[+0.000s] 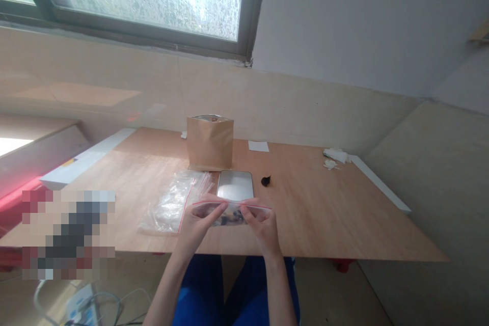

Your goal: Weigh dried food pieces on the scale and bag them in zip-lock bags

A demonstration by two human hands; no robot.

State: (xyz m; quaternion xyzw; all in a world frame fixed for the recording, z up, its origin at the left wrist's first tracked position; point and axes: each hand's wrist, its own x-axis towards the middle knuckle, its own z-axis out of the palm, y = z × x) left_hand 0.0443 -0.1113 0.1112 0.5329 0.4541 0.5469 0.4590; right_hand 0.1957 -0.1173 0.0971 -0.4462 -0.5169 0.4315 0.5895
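Observation:
Both of my hands pinch the top edge of a clear zip-lock bag (229, 218) with a red line along its rim. Small dark and pale pieces show inside it; I cannot tell what they are. My left hand (199, 221) grips the bag's left part, thumb on the red line. On the other side my right hand (263, 221) does the same, the two thumbs close together. Just beyond the bag lies a flat silver-topped device (235, 185), perhaps a scale. A small dark lump (266, 181) rests to its right.
An upright brown paper pouch (210, 143) with an open top stands behind the silver device. Empty clear bags (171, 198) with red seals lie left. A white paper (259, 146) and crumpled white scraps (336, 156) sit farther back on the wooden table (328, 214).

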